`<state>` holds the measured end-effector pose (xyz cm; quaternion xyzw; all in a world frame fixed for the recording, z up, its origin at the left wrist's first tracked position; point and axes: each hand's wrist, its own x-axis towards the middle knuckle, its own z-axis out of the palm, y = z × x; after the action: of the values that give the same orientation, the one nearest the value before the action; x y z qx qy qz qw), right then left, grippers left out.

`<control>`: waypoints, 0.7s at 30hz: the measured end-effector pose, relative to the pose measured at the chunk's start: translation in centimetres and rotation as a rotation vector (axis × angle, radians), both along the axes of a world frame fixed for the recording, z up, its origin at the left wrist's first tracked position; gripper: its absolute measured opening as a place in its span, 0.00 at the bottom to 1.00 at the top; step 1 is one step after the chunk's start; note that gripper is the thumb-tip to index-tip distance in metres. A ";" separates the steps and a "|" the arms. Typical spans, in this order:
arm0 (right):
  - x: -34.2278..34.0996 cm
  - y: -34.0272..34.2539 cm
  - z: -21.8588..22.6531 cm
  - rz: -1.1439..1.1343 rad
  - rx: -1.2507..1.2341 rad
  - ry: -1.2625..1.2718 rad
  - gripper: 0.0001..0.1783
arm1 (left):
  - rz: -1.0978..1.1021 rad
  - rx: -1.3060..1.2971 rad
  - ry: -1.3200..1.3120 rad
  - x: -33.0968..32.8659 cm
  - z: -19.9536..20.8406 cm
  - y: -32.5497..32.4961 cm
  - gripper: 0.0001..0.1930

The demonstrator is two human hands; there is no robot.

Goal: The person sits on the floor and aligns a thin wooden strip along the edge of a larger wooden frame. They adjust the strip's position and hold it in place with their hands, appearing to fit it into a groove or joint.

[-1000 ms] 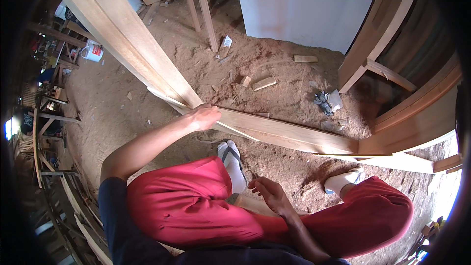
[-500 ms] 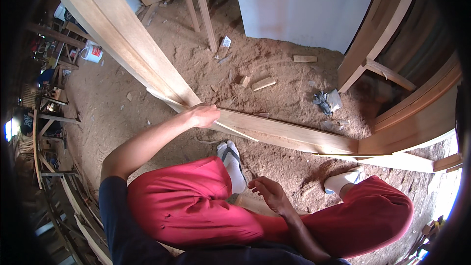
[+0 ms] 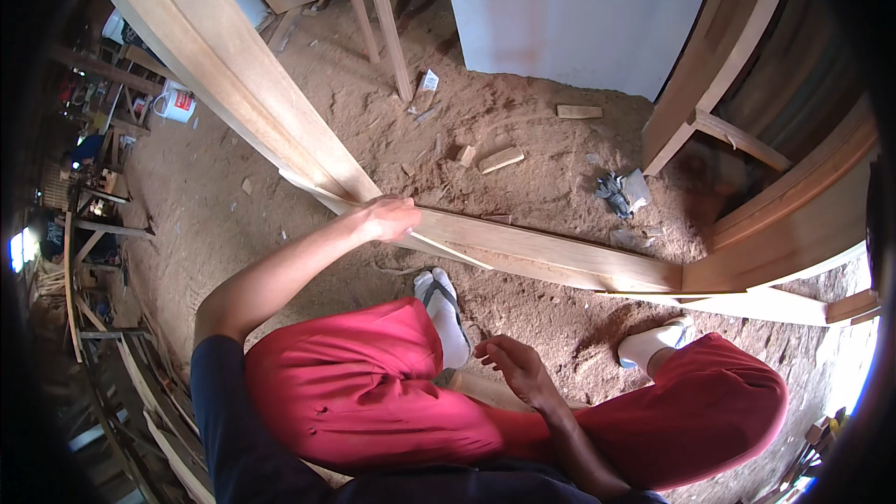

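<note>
My left hand (image 3: 390,219) is closed over the corner of a pale wooden frame (image 3: 523,247), where a long moulded upright (image 3: 280,103) meets the lower rail; the fingertips behind the wood are hidden. Beneath that hand, a thin wooden strip (image 3: 448,250) runs along the rail's near edge. My right hand (image 3: 518,369) hovers above my lap between my knees, empty, its fingers loosely bent and apart. Under it, a piece of wood (image 3: 495,392) shows partly between my legs.
Wood offcuts (image 3: 502,160) and a crumpled dark wrapper (image 3: 614,196) lie on the dusty floor (image 3: 327,271). A pale panel (image 3: 569,19) stands at the back, more wooden frames (image 3: 719,65) at the right. Far left are a white bucket (image 3: 175,103) and stacked timber (image 3: 149,392).
</note>
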<state>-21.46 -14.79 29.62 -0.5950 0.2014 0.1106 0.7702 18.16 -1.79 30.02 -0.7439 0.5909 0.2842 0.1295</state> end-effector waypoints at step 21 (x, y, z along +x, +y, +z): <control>-0.2 0.1 0.1 0.025 0.022 -0.006 0.20 | 0.121 -0.090 0.063 -2.9 -3.6 -0.3 0.07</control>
<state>-21.61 -14.68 29.71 -0.5893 0.1905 0.1207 0.7758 15.24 -2.11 26.43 -0.7739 0.5609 0.2877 0.0600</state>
